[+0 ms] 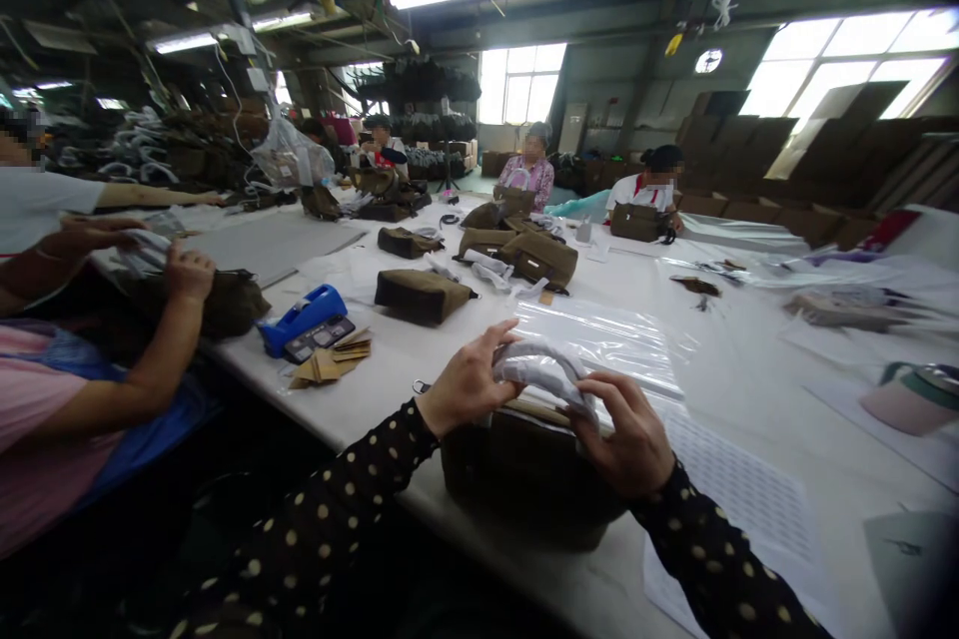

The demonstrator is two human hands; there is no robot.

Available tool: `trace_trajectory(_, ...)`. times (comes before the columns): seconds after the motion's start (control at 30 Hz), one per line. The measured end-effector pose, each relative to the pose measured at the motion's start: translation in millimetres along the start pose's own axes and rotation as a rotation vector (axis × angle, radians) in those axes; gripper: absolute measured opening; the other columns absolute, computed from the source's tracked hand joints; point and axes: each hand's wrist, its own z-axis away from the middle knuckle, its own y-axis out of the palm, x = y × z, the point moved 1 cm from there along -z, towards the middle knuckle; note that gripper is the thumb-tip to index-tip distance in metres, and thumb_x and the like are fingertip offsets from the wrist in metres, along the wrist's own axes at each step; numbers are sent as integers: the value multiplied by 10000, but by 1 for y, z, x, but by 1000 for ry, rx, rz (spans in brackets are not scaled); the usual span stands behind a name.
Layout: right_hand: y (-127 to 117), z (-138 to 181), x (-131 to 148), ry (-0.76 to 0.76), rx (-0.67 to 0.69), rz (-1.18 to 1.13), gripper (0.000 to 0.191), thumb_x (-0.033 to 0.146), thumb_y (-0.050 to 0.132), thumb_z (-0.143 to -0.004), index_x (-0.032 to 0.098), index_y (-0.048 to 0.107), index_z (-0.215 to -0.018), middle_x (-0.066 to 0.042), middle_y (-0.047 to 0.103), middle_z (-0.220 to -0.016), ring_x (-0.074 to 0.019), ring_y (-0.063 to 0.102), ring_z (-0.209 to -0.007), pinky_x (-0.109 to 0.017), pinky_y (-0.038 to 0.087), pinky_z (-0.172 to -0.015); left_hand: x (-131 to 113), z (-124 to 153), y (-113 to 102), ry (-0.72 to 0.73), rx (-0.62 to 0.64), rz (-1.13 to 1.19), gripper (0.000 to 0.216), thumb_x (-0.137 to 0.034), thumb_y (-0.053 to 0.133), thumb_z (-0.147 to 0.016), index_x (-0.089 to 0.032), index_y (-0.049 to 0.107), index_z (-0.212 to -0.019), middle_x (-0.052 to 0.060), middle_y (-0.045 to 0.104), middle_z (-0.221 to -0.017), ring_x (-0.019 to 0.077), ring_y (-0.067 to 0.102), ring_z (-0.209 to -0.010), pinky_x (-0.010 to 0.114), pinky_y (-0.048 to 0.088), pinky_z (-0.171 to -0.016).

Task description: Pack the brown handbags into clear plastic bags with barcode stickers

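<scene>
A dark olive-brown bag (524, 479) stands at the table's near edge, its handle arching up in a white wrapping (546, 359). My left hand (472, 374) is closed around the left end of that wrapped handle. At the handle's right end, my right hand (625, 429) pinches the wrapping between thumb and fingers. Behind the bag lie clear plastic sleeves (599, 339), and a printed sheet (741, 489) rests to the right of it. The bag's near side is in shadow.
Several brown bags (424, 295) sit farther back. A blue tape dispenser (311, 315) and brown cardboard tags (334, 364) lie to the left. A lidded cup (910, 399) stands at right. A co-worker's hands (187, 275) handle another bag at left; other people sit across the table (749, 349).
</scene>
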Motion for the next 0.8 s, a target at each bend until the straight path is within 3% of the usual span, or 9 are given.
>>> trace_trajectory(0.1,0,-8,-4,62,-12,-37,467,306,621,-718,197,453,-1140,-125,490,-1158,-280,484,-1071,-460,441,-882,0,-4,-1,12,99,73,422,-159,574,-759,-171,482,-1171,69,605,-1077,182,576,-975,309,471,-863)
trace_trajectory(0.17,3,-15,-9,129,125,-136,554,344,621,-714,203,399,-1201,-105,548,-1098,-261,539,-1010,-425,478,-833,0,-6,-3,54,117,63,383,-154,564,-770,-182,501,-1147,66,595,-1088,185,567,-987,323,464,-879)
trace_trajectory(0.23,6,-21,-15,157,251,-202,504,328,595,-733,220,413,-1190,-59,600,-976,-211,599,-855,-354,517,-735,0,-6,-4,90,60,-12,400,-168,579,-762,-180,493,-1153,82,560,-1118,202,538,-1030,346,451,-903)
trace_trajectory(0.33,7,-26,-17,49,128,-32,336,277,561,-764,204,510,-1088,-79,577,-979,-209,582,-847,-350,510,-742,0,-4,-4,140,-59,-253,265,-211,557,-783,-162,544,-1043,99,529,-1053,226,519,-1010,378,459,-875)
trace_trajectory(0.43,7,-26,-11,-107,16,209,193,195,512,-804,186,568,-989,-86,588,-915,-215,564,-858,-345,493,-767,2,0,2,160,-35,-394,136,-210,480,-830,-159,557,-930,72,540,-916,201,537,-896,356,481,-806)
trace_trajectory(0.63,11,-23,3,-140,9,259,203,142,451,-833,160,577,-991,-74,621,-848,-176,583,-749,-274,498,-693,4,2,13,108,-33,-381,248,-233,506,-830,-153,518,-1064,85,567,-982,207,528,-933,346,465,-830)
trace_trajectory(0.73,9,-23,6,-115,51,215,219,140,422,-844,146,585,-991,-85,625,-875,-174,591,-753,-269,501,-682,-1,3,9,119,54,-319,216,-157,460,-839,-156,562,-1029,73,614,-922,198,558,-888,324,464,-805)
trace_trajectory(0.8,5,-24,5,-64,134,161,235,143,387,-850,142,588,-973,-95,624,-877,-183,594,-761,-286,502,-679,-6,2,2,81,201,-235,182,-162,468,-840,-160,601,-964,54,642,-850,183,585,-812,295,468,-758)
